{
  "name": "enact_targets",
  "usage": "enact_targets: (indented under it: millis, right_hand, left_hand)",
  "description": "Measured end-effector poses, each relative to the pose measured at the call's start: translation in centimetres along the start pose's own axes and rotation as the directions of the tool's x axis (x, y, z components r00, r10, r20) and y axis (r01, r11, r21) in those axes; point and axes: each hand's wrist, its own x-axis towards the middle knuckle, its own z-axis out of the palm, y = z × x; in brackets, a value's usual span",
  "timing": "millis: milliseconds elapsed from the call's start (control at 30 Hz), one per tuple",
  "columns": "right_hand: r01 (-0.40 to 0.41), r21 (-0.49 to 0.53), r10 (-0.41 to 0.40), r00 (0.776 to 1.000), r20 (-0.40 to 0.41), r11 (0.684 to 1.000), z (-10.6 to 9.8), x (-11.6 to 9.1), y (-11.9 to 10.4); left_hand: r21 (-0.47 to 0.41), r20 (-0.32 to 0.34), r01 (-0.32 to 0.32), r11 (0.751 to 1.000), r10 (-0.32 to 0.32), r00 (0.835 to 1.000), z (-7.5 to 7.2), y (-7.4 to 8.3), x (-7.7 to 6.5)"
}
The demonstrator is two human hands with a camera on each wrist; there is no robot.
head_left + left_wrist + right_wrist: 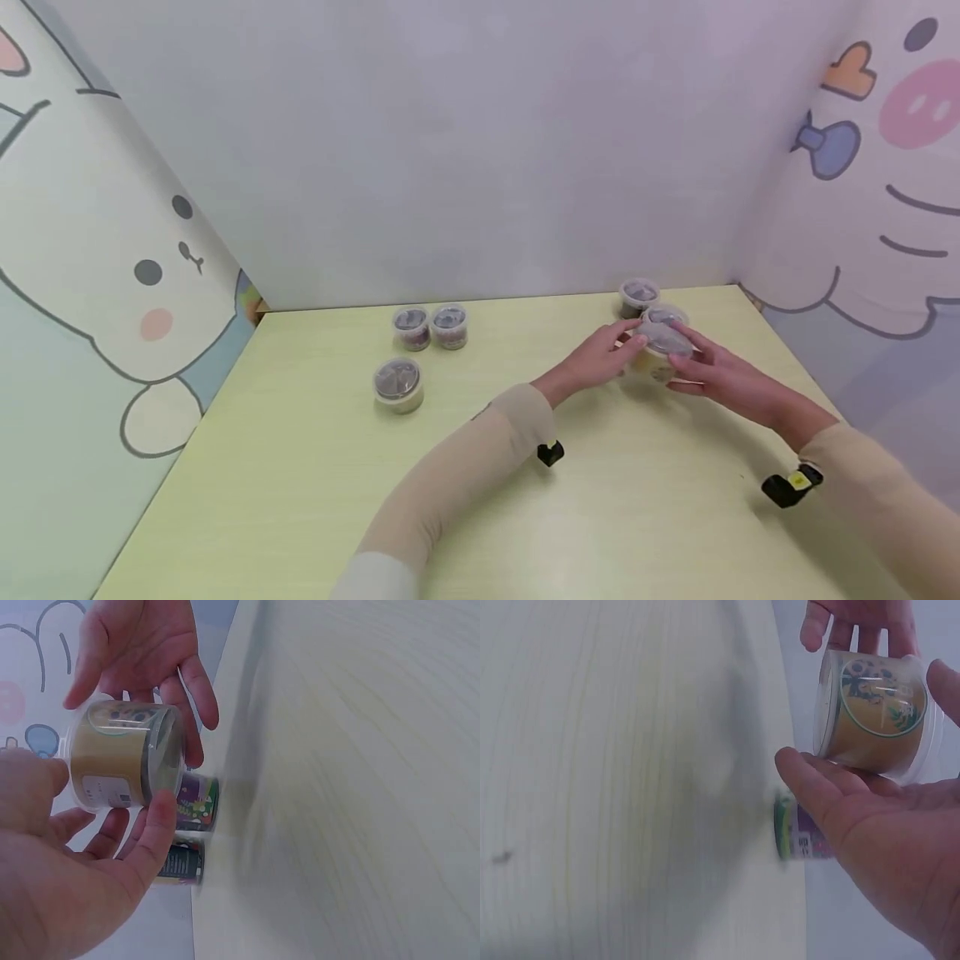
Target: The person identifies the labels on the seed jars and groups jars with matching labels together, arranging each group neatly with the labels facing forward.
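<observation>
At the right side of the table, both hands hold a clear plastic tub (651,364) with a tan label and a wide transparent lid. It is raised off the tabletop and tilted. My left hand (602,357) grips its left side, with fingers and thumb around the tub (112,769) in the left wrist view. On the opposite side, my right hand (723,379) holds it, fingers along the wall of the tub (881,712) and thumb near the lid in the right wrist view. Just behind stand a purple-labelled tub (196,801) and a dark-labelled tub (180,861).
On the left half of the pale yellow table (300,500) stand two small purplish tubs (412,327) side by side, and a wider pale tub (398,385) in front of them. A plain wall (450,150) closes off the back, with cartoon-printed panels at both sides.
</observation>
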Motion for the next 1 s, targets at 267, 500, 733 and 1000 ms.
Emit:
enact_targets:
  millis: [267,500,733,1000]
  right_hand:
    - [0.045,0.050,-0.047,0.998,0.036,0.998,2.1,2.8,-1.0]
    - [0.075,0.105,-0.086,0.991,0.104,0.992,4.3,5.9,-2.1]
    - [0.091,0.272,-0.135,0.980,0.145,0.958,7.4,8.9,-3.4]
    - [0.077,0.326,-0.134,0.979,0.156,0.942,10.5,12.0,-5.3]
  left_hand:
    - [-0.007,-0.049,0.044,0.999,-0.044,0.998,-2.8,0.0,-2.7]
    - [-0.039,-0.064,0.112,0.993,-0.115,0.991,-5.9,-0.6,-6.1]
    - [-0.097,-0.105,0.133,0.986,-0.143,0.984,-9.1,-1.1,-9.0]
    - [-0.129,-0.181,0.130,0.983,-0.153,0.972,-12.4,-1.2,-11.2]
